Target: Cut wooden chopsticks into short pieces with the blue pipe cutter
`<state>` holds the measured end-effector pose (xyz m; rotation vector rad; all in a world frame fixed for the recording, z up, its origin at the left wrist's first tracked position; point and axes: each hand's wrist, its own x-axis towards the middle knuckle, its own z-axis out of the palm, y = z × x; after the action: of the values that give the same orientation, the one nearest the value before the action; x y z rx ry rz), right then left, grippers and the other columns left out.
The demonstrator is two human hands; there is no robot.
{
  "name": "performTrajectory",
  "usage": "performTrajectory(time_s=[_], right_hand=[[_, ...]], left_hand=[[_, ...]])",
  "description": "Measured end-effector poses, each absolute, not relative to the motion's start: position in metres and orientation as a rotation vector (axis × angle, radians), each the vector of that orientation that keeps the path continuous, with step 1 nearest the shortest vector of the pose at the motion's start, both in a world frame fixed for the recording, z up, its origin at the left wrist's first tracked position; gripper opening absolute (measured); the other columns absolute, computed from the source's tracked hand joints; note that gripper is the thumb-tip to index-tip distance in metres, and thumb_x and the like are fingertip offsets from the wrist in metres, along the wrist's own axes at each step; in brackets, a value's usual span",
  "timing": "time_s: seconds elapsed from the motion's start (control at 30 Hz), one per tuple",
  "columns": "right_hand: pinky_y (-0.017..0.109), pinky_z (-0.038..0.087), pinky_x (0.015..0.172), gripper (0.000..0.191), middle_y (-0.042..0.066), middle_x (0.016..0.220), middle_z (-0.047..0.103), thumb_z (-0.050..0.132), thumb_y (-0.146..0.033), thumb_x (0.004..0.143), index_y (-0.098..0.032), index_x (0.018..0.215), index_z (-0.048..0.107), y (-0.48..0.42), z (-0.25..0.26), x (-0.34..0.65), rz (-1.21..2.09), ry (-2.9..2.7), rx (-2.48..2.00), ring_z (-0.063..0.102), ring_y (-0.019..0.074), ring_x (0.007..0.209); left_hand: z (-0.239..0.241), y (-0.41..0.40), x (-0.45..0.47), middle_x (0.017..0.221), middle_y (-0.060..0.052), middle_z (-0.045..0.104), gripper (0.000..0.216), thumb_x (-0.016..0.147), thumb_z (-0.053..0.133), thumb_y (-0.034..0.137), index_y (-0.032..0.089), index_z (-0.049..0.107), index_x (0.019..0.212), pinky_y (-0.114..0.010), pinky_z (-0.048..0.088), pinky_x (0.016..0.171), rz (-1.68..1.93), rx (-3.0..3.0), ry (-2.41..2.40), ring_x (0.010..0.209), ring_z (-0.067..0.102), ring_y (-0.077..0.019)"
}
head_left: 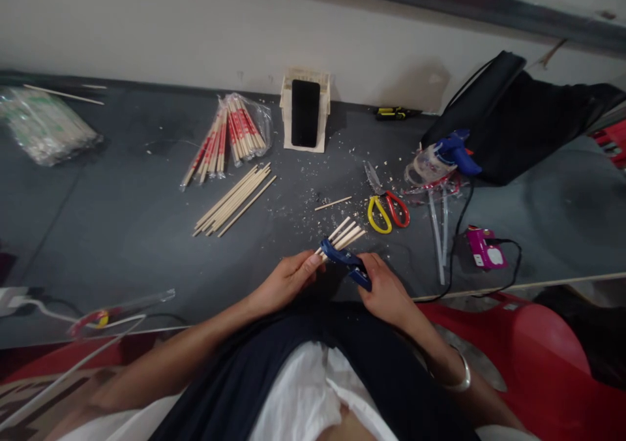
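My left hand [299, 273] is closed around a small bundle of wooden chopsticks [353, 235], whose ends fan out up and to the right. In my right hand [384, 284] are the handles of a dark blue plier-like tool [346, 257], its curved head lying across the bundle. Whether its jaws bite into the sticks I cannot tell. Just beyond them on the table lies one short stick [333, 203]. To the right are scissors [386, 209] with one yellow and one red handle. Loose chopsticks [233, 201] form a pile on the left.
Red-wrapped chopsticks [235, 131] lie behind the pile, a plastic-wrapped bundle [49, 124] far left. A phone [306, 113] leans on a wooden stand at the back. Rightward are a blue glue gun [457, 152], glue sticks [437, 232], a black bag [518, 121] and a purple box [486, 248] with a cable.
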<state>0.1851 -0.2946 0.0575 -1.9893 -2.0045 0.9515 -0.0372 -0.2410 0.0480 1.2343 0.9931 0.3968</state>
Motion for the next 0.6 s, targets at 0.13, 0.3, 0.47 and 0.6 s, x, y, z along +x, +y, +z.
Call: performTrajectory(time_s=[0.13, 0.3, 0.47, 0.6], right_hand=[[0.039, 0.048, 0.102, 0.046, 0.008, 0.113, 0.065, 0.057, -0.005, 0.071, -0.021, 0.114, 0.060, -0.2955, 0.0556, 0.1848, 0.946, -1.993, -2.007, 0.061, 0.0237, 0.108], [0.042, 0.046, 0.108, 0.059, 0.012, 0.124, 0.065, 0.056, -0.006, 0.072, -0.018, 0.129, 0.057, -0.2960, 0.0582, 0.1845, 0.974, -2.010, -2.066, 0.060, 0.0262, 0.118], [0.040, 0.048, 0.104, 0.056, 0.013, 0.123, 0.066, 0.057, -0.009, 0.074, -0.018, 0.130, 0.059, -0.2959, 0.0610, 0.1825, 0.974, -2.032, -2.179, 0.062, 0.0271, 0.117], [0.040, 0.048, 0.106, 0.055, 0.013, 0.122, 0.066, 0.057, -0.008, 0.073, -0.016, 0.128, 0.059, -0.2953, 0.0606, 0.1827, 0.958, -2.049, -2.118, 0.062, 0.0265, 0.116]], left_hand=[[0.0469, -0.2409, -0.0366, 0.063, 0.003, 0.048, 0.074, 0.082, 0.040, 0.088, 0.018, 0.062, 0.088, -0.022, 0.035, 0.048, 0.439, 1.249, 0.996, 0.057, 0.043, -0.0117], [0.0460, -0.2409, -0.0347, 0.064, 0.003, 0.052, 0.068, 0.085, 0.039, 0.086, 0.020, 0.055, 0.083, -0.022, 0.036, 0.047, 0.403, 1.220, 0.992, 0.054, 0.044, -0.0105], [0.0386, -0.2421, -0.0312, 0.064, 0.002, 0.052, 0.064, 0.088, 0.037, 0.082, 0.021, 0.051, 0.075, -0.024, 0.042, 0.055, 0.498, 1.329, 1.041, 0.059, 0.048, -0.0120], [0.0386, -0.2420, -0.0306, 0.064, 0.002, 0.053, 0.063, 0.089, 0.035, 0.081, 0.021, 0.053, 0.077, -0.025, 0.042, 0.056, 0.501, 1.362, 1.053, 0.060, 0.049, -0.0129]])
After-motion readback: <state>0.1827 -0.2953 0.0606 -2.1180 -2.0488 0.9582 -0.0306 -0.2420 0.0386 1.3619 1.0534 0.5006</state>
